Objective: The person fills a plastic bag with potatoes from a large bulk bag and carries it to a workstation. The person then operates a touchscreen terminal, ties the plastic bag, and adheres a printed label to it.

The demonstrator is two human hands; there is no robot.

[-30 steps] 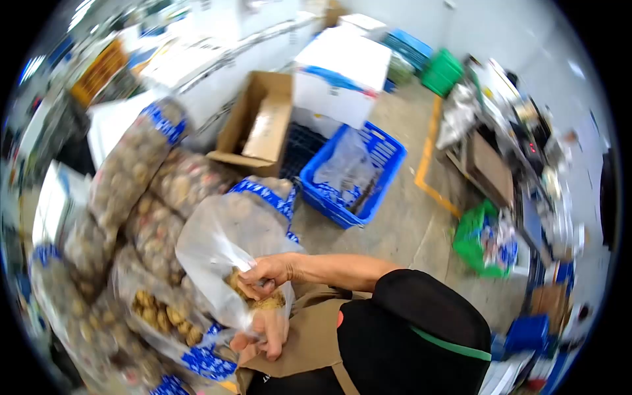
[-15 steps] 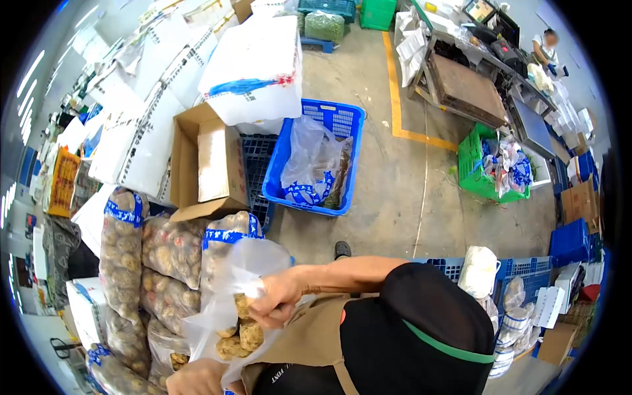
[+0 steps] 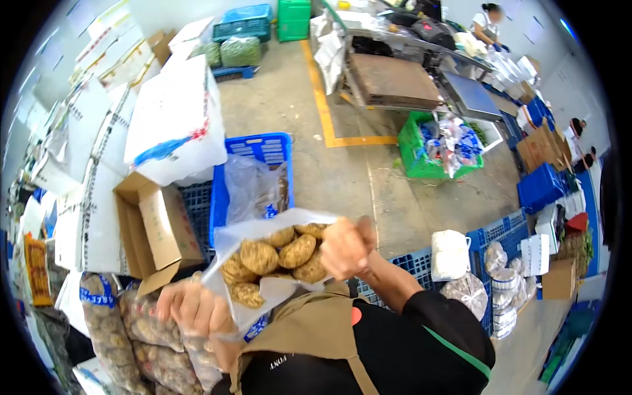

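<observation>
A clear plastic bag (image 3: 217,240) full of brown potatoes (image 3: 296,251) hangs in front of my apron, its mouth spread wide and facing up. My left hand (image 3: 197,309) is closed on the bag's left edge. On the opposite side, my right hand (image 3: 345,249) grips the rim with its fingers curled in. Several potatoes show in the opening; those deeper down are hidden. Below my left hand lie filled sacks of potatoes (image 3: 151,319), some with blue printed bands.
An open cardboard box (image 3: 168,224) and a blue crate (image 3: 289,164) holding plastic bags stand ahead. White foam boxes (image 3: 174,118) are stacked at left. A green crate (image 3: 408,158) sits right, near a metal table. Another person (image 3: 487,29) stands at the far right.
The bag has risen and moved right, its mouth now spread between both hands. My right hand has gone from over the potatoes to the rim. The view has turned rightward.
</observation>
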